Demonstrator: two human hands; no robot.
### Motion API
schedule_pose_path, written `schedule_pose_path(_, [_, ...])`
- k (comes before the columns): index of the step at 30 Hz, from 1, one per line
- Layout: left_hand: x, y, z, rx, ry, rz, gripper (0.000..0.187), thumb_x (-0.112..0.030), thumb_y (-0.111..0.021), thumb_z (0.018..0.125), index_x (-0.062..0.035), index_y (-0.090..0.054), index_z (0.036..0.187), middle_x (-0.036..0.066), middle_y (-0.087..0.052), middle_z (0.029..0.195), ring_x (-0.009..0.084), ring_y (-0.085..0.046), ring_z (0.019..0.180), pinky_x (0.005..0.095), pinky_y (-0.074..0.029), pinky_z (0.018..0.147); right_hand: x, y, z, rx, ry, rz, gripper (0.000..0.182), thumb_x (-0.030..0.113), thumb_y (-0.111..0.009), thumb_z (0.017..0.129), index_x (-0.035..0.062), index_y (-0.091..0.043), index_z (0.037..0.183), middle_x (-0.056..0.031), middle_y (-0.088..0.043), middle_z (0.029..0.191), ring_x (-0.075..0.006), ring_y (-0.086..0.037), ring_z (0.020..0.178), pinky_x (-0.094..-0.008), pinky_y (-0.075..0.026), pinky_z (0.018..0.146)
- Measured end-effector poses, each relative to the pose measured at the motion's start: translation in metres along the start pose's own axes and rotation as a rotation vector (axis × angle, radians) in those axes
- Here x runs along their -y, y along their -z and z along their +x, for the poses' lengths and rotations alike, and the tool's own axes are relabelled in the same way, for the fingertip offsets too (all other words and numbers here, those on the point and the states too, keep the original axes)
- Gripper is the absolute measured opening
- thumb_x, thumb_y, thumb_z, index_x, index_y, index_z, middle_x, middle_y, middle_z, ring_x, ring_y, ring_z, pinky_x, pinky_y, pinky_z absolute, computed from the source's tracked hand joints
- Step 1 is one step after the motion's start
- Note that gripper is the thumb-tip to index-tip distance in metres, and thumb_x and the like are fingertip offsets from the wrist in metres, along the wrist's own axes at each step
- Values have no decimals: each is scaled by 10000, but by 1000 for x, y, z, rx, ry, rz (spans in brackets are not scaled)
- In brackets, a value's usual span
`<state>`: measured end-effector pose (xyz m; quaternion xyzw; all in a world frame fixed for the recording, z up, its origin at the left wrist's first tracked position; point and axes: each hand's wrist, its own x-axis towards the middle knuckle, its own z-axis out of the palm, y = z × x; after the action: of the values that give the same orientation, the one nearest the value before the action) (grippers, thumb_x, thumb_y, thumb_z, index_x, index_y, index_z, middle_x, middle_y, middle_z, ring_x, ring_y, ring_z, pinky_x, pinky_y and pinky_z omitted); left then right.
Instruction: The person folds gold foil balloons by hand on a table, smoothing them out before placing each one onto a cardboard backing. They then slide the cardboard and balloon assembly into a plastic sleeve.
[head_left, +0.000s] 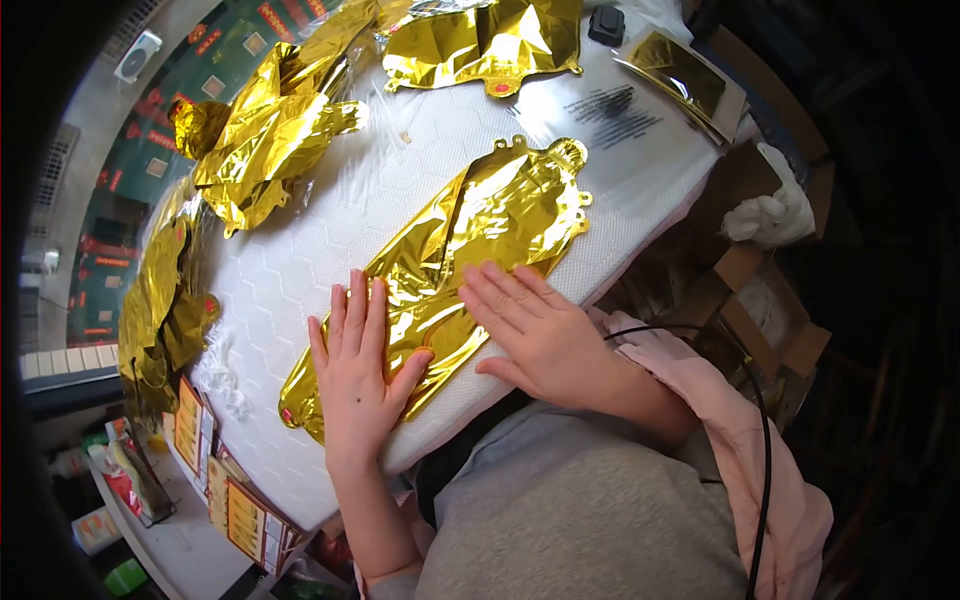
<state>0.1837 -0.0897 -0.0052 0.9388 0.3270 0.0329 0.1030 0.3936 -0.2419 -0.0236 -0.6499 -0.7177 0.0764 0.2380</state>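
Observation:
A shiny gold foil balloon [510, 215], deflated and folded into a long strip, lies slantwise on the white quilted surface [300, 250]. My left hand [360, 370] rests flat on its lower left part, fingers stretched out and thumb apart. Over the balloon's right edge, near its middle, my right hand [525, 325] lies with fingers extended. Neither hand grips anything. Small tabs stick out along the balloon's upper end, and a red spot marks its lower left tip.
More gold foil balloons lie at the upper left [270, 140], left edge [165, 310] and top [485, 45]. A clear plastic bag [620, 110] is at the upper right. White string [220, 370] and printed cards [245, 510] sit lower left. Open cardboard boxes [770, 310] stand right.

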Motion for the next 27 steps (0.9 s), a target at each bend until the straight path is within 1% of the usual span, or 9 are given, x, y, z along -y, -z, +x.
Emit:
schedule_pose_path(5, [0,2,0,-4,8,15,884,-474,-684,935,-102,-347,1663,98,-272,1752,317,-233,1619,560,-111,1305,-21,17,-8,-8,-124,-121,755,397,-640,1002,-43,-414,1573,-225,-397,1656,-367,-361,1555,-481,-280,1267])
schedule_pose_path(8, [5,4,-2,-14,9,-105,881,-473,-667,941,-98,-335,1667,113,-253,1758,322,-197,1631,563,-81,1307,-18,17,-8,-3,-136,-141,747,383,-635,1005,-39,-409,1578,-213,-393,1663,-355,-357,1560,-474,-280,1268])
schedule_pose_path(10, [13,8,-4,-150,-65,-317,842,-504,-586,982,-96,-324,1670,129,-229,1764,334,-151,1641,574,-14,1304,-18,17,-7,-4,-134,-137,745,376,-638,1002,-39,-410,1578,-214,-392,1663,-356,-357,1559,-475,-280,1268])
schedule_pose_path(11, [12,13,-6,-198,-54,-299,797,-531,-490,1018,-99,-332,1669,147,-232,1761,342,-113,1647,579,53,1293,-18,16,-7,-2,-138,-138,743,369,-641,1000,-38,-411,1577,-214,-391,1664,-357,-358,1558,-476,-281,1268])
schedule_pose_path(14, [-6,29,-15,-260,44,-55,826,-564,-530,998,-109,-354,1664,161,-265,1748,361,-140,1642,617,41,1282,-19,16,-7,-2,-141,-128,736,356,-644,996,-40,-416,1574,-215,-392,1663,-356,-362,1556,-477,-283,1267])
schedule_pose_path(17, [-50,18,-20,-158,-68,-63,724,-453,-531,1043,-84,-381,1647,156,-289,1739,340,-176,1637,605,74,1279,-20,16,-7,-12,-140,-121,729,344,-648,993,-40,-423,1571,-215,-396,1660,-358,-365,1554,-480,-286,1265])
schedule_pose_path(20, [-87,-9,-18,-65,-118,-115,743,-445,-565,1034,-83,-367,1652,153,-278,1742,313,-187,1636,603,67,1279,-22,15,-7,-33,-124,-119,707,326,-649,993,-34,-440,1565,-213,-409,1653,-362,-375,1548,-481,-291,1262])
schedule_pose_path(23, [-89,-37,-18,-28,-46,12,825,-479,-574,1013,-89,-287,1681,158,-202,1764,307,-165,1641,604,32,1286,-22,14,-7,-35,-125,-125,683,306,-647,995,-28,-457,1559,-211,-424,1645,-367,-388,1540,-482,-298,1259])
schedule_pose_path(27, [-86,-34,-17,-24,-53,-54,836,-481,-579,1011,-74,-284,1679,160,-207,1762,315,-157,1642,602,2,1289,-20,14,-7,-43,-130,-120,671,292,-646,995,-25,-462,1558,-208,-432,1641,-367,-398,1533,-482,-303,1256])
